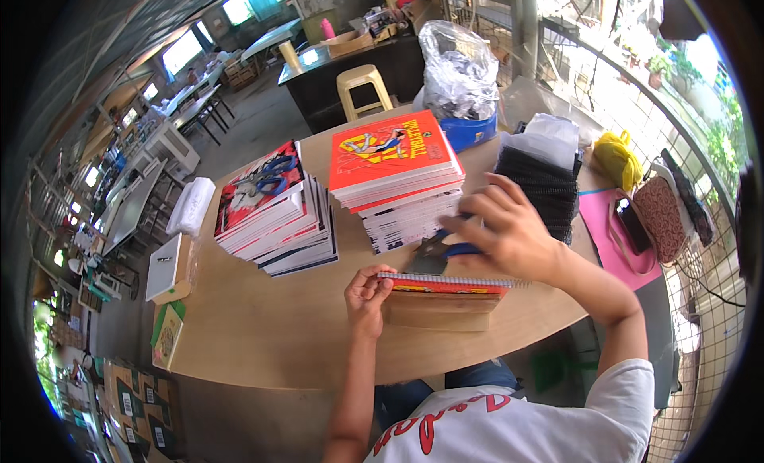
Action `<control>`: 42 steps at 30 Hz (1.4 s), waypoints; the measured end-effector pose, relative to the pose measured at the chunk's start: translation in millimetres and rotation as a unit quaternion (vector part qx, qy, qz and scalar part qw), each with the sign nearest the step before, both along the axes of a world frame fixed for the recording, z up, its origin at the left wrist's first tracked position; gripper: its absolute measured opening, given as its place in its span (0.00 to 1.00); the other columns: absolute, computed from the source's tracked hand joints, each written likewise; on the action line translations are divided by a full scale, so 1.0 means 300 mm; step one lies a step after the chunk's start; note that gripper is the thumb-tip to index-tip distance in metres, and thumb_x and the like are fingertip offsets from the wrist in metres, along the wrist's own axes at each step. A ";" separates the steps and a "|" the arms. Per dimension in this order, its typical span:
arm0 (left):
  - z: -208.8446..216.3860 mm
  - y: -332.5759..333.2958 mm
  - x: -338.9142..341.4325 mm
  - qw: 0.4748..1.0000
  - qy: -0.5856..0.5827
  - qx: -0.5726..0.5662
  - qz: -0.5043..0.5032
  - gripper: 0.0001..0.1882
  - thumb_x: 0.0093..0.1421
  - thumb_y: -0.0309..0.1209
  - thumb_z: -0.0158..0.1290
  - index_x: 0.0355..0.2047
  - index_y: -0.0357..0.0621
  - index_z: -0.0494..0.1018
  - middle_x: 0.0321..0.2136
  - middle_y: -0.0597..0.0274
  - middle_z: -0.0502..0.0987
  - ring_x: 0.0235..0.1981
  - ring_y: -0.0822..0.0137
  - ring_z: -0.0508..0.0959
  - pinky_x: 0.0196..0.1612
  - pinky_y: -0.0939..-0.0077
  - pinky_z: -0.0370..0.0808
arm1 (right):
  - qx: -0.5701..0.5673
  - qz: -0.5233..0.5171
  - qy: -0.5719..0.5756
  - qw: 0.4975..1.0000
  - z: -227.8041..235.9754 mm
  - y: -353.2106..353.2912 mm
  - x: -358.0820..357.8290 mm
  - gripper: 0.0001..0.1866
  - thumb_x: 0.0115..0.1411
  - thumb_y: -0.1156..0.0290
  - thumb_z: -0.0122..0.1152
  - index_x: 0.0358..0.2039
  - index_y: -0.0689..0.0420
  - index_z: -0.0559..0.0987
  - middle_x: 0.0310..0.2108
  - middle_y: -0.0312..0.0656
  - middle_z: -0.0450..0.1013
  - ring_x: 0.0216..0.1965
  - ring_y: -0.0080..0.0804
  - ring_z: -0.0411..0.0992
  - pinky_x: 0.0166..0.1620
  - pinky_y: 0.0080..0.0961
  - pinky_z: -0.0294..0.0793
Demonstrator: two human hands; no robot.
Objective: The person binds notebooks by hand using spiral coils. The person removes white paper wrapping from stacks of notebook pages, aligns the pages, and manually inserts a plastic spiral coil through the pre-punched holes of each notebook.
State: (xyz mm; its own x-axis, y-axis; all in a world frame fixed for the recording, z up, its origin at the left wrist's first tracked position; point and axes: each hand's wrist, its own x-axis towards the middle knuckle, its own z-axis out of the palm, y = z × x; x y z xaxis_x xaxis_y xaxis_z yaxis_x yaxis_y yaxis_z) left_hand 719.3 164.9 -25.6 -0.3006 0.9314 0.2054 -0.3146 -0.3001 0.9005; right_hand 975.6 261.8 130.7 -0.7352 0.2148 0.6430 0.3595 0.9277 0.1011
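Note:
My left hand point(367, 296) is closed on the left end of a spiral-bound notebook point(446, 288) with a red cover. The notebook stands on edge with its coil on top, against a brown wooden block point(438, 313) on the table. The coil's loose end sticks out past the right side. Just above the coil, my right hand point(505, 228) has curled, motion-blurred fingers around the blue handles of a pair of pliers point(440, 250). The pliers' dark jaws point left, and part of the handles is hidden by the fingers.
Behind the notebook rises a stack of red-covered books point(395, 156). Another stack point(274, 200), topped by blue-handled scissors point(273, 179), is to the left. Black coils point(541, 180) are piled on the right, near a blue tub point(469, 132) with a plastic bag and a pink sheet point(601, 224).

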 end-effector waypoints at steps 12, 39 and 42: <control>0.031 0.006 0.019 1.000 -0.011 0.012 -0.020 0.35 0.58 0.20 0.62 0.64 0.39 0.60 0.42 0.58 0.79 0.45 0.73 0.77 0.51 0.77 0.74 | 0.252 0.126 -0.155 0.947 0.073 0.039 -0.285 0.09 0.47 0.66 0.62 0.29 0.44 0.85 0.36 0.27 0.72 0.49 0.27 0.71 0.72 0.52 0.49; 0.058 -0.015 0.077 0.989 0.080 0.003 0.128 0.35 0.53 0.20 0.66 0.60 0.41 0.63 0.33 0.58 0.82 0.39 0.70 0.81 0.46 0.76 0.77 | -0.190 -0.001 -0.173 0.966 -0.055 -0.015 -0.196 0.19 0.55 0.55 0.68 0.38 0.56 0.82 0.33 0.44 0.74 0.40 0.47 0.76 0.47 0.40 0.76; 0.211 -0.040 0.129 0.883 0.400 0.091 0.227 0.29 0.55 0.23 0.64 0.57 0.43 0.68 0.37 0.58 0.82 0.42 0.62 0.81 0.49 0.69 0.75 | -0.157 -0.013 -0.011 0.988 0.017 0.016 -0.120 0.19 0.51 0.64 0.71 0.43 0.57 0.81 0.38 0.44 0.75 0.39 0.45 0.76 0.43 0.38 0.76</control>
State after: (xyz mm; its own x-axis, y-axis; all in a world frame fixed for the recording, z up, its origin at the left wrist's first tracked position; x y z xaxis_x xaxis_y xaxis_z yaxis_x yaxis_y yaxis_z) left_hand 757.9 152.8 37.8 -0.3252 0.6817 0.6553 0.5905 -0.3949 0.7038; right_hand 939.7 266.5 135.7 -0.7393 0.4198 0.5265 0.3844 0.9051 -0.1818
